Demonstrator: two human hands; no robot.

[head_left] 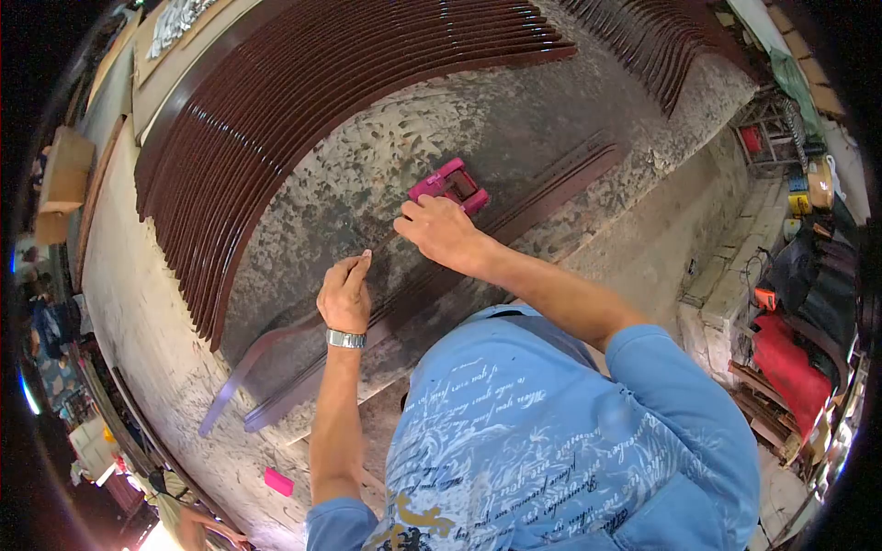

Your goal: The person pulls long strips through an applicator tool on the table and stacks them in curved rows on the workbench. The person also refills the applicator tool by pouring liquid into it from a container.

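Note:
My left hand (345, 292), with a metal watch (346, 339) on the wrist, is closed on a thin, curved dark brown strip (266, 344). From there the strip runs down to the lower left, where it shines bluish. Its other part passes between my hands toward my right hand (444, 233). The fingers of that hand are bent over the strip; their exact grip is partly hidden. Just beyond them lies a pink open-framed plastic case (452, 186) with something dark inside, close to or touching the fingers.
Many similar curved brown strips (303, 110) lie in a row along the far side of the stained work surface (386, 138). More strips (643, 46) are at upper right. Long straight strips (551, 188) lie near me. A pink block (278, 482) sits at lower left.

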